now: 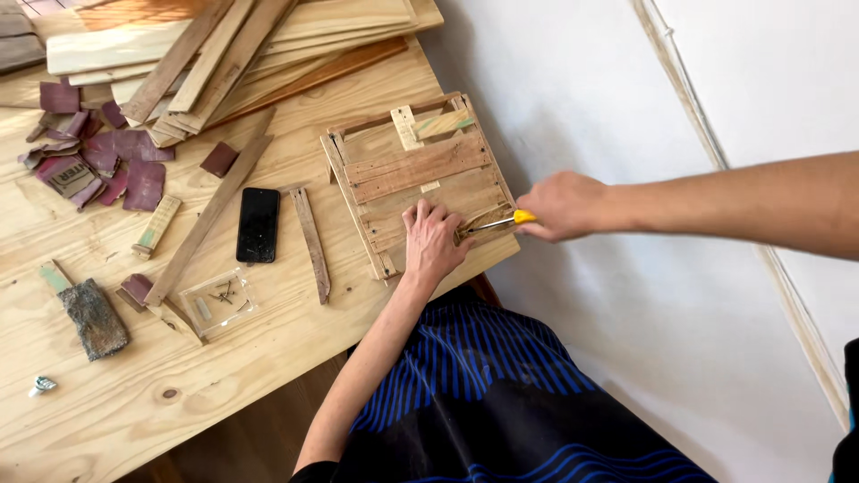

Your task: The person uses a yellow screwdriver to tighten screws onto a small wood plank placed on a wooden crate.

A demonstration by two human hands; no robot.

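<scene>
Left hand (433, 240): flat, fingers spread, pressing the slatted wooden panel (416, 179) at the table (268, 331) corner. Right hand (562, 206): clamped on a yellow-handled screwdriver (497, 222), tip at the near slat. Slats mostly fastened. Beyond: phone (259, 224), stacked boards (250, 45).

We cannot see the screwdriver (497, 221) tip, hidden under our left hand (433, 240) fingers. Our right hand (562, 206) covers most of its yellow handle. Far left of both hands, the plank pile (242, 45) is cut off by the top edge.
</scene>
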